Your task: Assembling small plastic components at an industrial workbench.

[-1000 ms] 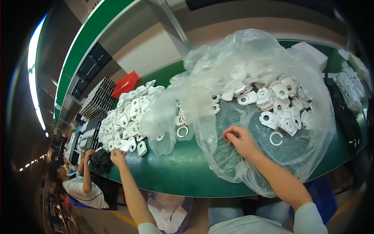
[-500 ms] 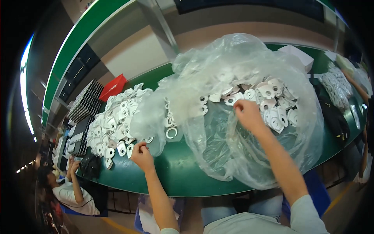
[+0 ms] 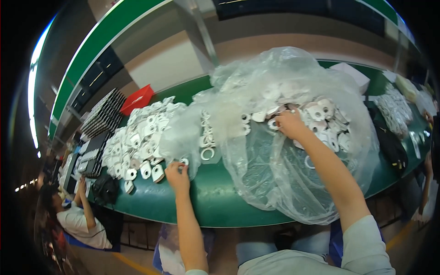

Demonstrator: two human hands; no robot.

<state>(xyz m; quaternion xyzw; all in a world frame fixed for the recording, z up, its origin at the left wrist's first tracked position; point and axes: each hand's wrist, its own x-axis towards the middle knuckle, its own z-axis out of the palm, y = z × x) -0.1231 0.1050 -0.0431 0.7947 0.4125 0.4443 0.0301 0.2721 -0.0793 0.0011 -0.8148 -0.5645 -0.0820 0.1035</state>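
Note:
My right hand [image 3: 289, 124] reaches into a wide clear plastic bag [image 3: 256, 183], its fingers closed on a white part with a round hole [image 3: 273, 124] at the edge of a pile of similar white parts [image 3: 318, 112]. Below that hand, a thin white ring [image 3: 309, 162] lies in the bag by my forearm. My left hand [image 3: 178, 178] is low over the green table, thumb and fingers pinched at a small white ring [image 3: 184, 161]. To its left spreads a large heap of white holed parts [image 3: 145, 133]. Several white rings [image 3: 207, 154] lie in a column between heap and bag.
A red bin [image 3: 137, 99] and stacked black trays [image 3: 103, 113] stand at the far left. Beside a black bag [image 3: 105, 190] sits another person [image 3: 85, 224]. Wrapped white pieces [image 3: 395, 110] and a black item [image 3: 389, 142] occupy the right end. A white box [image 3: 352, 76] is at the back.
My right hand has moved down onto the parts at the pile's edge. My left hand has shifted slightly right to the small ring. A ring now shows in the bag by my right forearm.

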